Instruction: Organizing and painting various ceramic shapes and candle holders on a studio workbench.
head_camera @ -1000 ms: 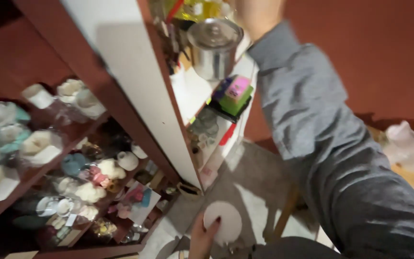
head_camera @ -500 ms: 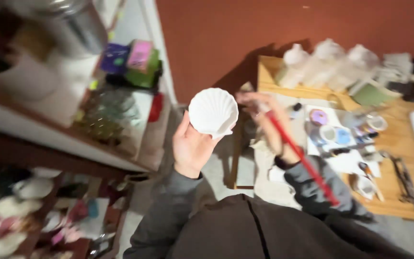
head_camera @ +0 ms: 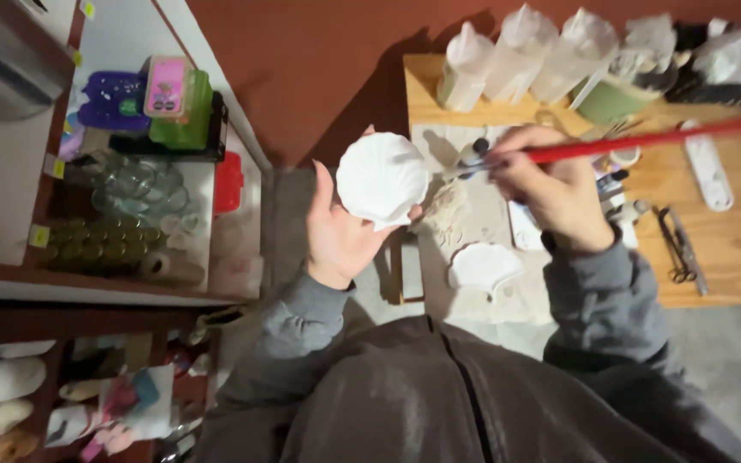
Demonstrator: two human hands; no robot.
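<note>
My left hand (head_camera: 336,231) holds a white scallop shell (head_camera: 382,178) up in front of me, its ribbed face toward the camera. My right hand (head_camera: 551,193) grips a long red-handled brush (head_camera: 645,141) whose tip points left toward the shell's right edge. A second white shell (head_camera: 484,266) lies on a pale sheet on the wooden table (head_camera: 731,249) below my hands. Small paint pots (head_camera: 473,154) stand just behind the brush tip.
Several clear plastic bags (head_camera: 525,60) line the back of the table. Scissors (head_camera: 677,244) lie at its right. A white shelf unit (head_camera: 130,171) on the left holds glass jars, a green box and a metal pot. Ceramic figures sit lower left.
The view swung from the shelves to the table. My left hand raised the shell higher, and my right hand brought the red brush across so its tip is at the shell.
</note>
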